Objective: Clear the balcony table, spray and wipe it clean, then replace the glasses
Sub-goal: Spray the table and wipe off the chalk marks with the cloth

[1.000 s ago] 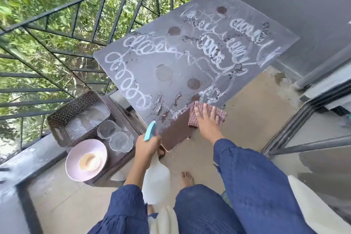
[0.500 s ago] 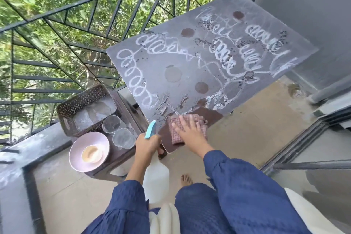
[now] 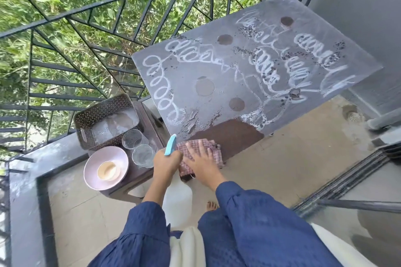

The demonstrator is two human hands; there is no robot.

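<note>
Shifted toward the table's near left corner since the earlier frames: right hand (image 3: 200,158) and checked cloth (image 3: 196,151), formerly further right along the near edge. Widened behind them: dark wiped strip (image 3: 230,134) along the near edge.

Right hand: fingers spread, palm pressed flat on the cloth, no pinch. Cloth partly overhanging the near left corner.

Left hand (image 3: 167,163): closed around the neck of the white spray bottle (image 3: 178,204), blue trigger (image 3: 170,145) pointing up, bottle body hanging below table level, just off the near left corner. Knuckles touching or almost touching the cloth edge; cannot tell which.

Table (image 3: 256,65): grey with dust, covered in white looping spray trails and dark droplets, several round clean marks. Far edge near the black railing (image 3: 91,13), right corner near the grey wall (image 3: 368,6).

Low dark stool (image 3: 149,121) just beside the table's left edge, carrying two glasses (image 3: 138,147), a brown perforated basket (image 3: 106,121) and a pink bowl (image 3: 106,168) holding a small cream dish. Glasses touching or nearly touching each other.

Open floor (image 3: 282,165) in front of the near edge and to the right, up to the door track. One bare foot (image 3: 211,205) visible below.
</note>
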